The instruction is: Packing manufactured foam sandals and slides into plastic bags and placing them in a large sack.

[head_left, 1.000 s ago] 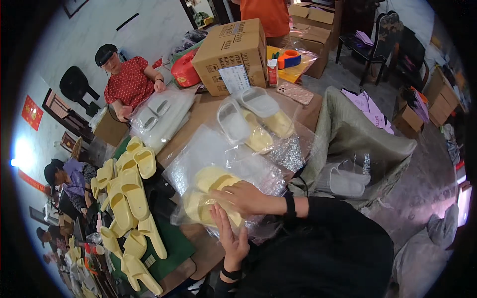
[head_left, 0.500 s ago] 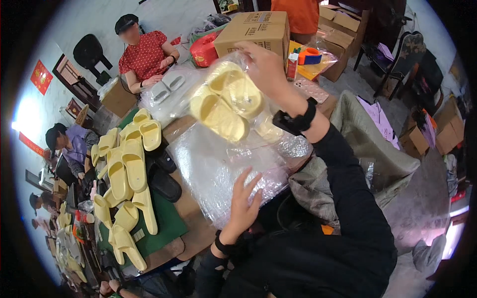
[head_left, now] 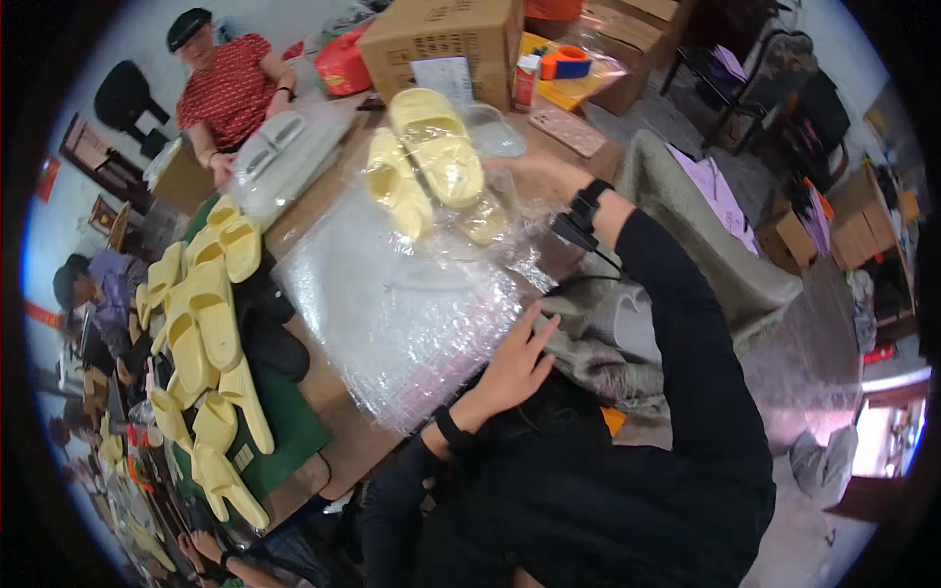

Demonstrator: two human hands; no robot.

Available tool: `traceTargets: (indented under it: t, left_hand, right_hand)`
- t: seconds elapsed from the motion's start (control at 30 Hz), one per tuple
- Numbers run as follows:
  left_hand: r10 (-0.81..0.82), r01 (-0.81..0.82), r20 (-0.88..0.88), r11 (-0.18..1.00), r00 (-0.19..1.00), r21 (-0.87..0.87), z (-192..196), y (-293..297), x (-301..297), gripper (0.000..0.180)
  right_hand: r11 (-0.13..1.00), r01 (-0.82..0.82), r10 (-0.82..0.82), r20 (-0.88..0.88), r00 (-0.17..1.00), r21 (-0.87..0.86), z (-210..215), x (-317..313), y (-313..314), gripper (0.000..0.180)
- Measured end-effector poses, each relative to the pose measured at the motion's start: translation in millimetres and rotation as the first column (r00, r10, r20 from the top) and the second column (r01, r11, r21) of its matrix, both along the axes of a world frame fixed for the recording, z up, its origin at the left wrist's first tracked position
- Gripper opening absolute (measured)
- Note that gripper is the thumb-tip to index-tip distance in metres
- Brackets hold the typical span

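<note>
A pair of pale yellow slippers (head_left: 436, 147) in a clear plastic bag is over the far end of a stack of clear plastic bags (head_left: 392, 294) on the table. Beside that pair, another yellow slipper shape (head_left: 482, 218) shows through clear plastic. My right hand (head_left: 544, 176) is at the right side of the bagged slippers; its fingertips are blurred and partly hidden by the plastic. At the near right edge of the bag stack, my left hand (head_left: 515, 367) has its fingers apart and holds nothing.
Several loose yellow slippers (head_left: 211, 323) lie on a green mat (head_left: 294, 441) at left, beside black slippers (head_left: 274, 343). A person in red (head_left: 230, 93) sits by bagged grey slippers (head_left: 274, 142). A cardboard box (head_left: 441, 44), phone (head_left: 569, 130) and grey-green sack (head_left: 676, 225) are around.
My right hand has lowered the bagged slippers toward the table and moved to their right side. My left hand has shifted right along the bag stack's edge. The view has shifted too.
</note>
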State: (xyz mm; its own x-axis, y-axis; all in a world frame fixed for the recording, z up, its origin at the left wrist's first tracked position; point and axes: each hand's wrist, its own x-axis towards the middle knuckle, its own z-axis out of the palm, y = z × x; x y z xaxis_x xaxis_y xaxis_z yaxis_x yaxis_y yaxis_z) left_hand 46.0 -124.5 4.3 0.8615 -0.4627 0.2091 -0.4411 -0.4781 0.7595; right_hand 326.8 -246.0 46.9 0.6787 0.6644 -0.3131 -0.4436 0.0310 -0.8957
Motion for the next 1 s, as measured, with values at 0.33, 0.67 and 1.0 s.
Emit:
traceTargets:
  t: [0.33,0.67,1.0]
  left_hand:
    - [-0.405,0.403,-0.048,0.880,0.913,0.250,-42.5,-39.2,25.9,0.070]
    - [-0.420,0.226,0.141,0.707,0.897,0.670,-57.0,-26.7,20.7,0.026]
    - [-0.167,-0.006,0.204,0.760,0.965,0.650,-79.4,-24.4,2.5,0.014]
  right_hand:
    - [0.992,0.128,-0.129,0.087,0.988,0.023,-52.7,29.5,-26.8,0.061]
    - [0.919,0.350,-0.326,0.152,0.933,-0.180,-38.1,10.9,17.8,0.035]
    - [0.904,0.339,-0.422,0.418,0.804,0.261,60.8,-27.0,-19.0,0.029]
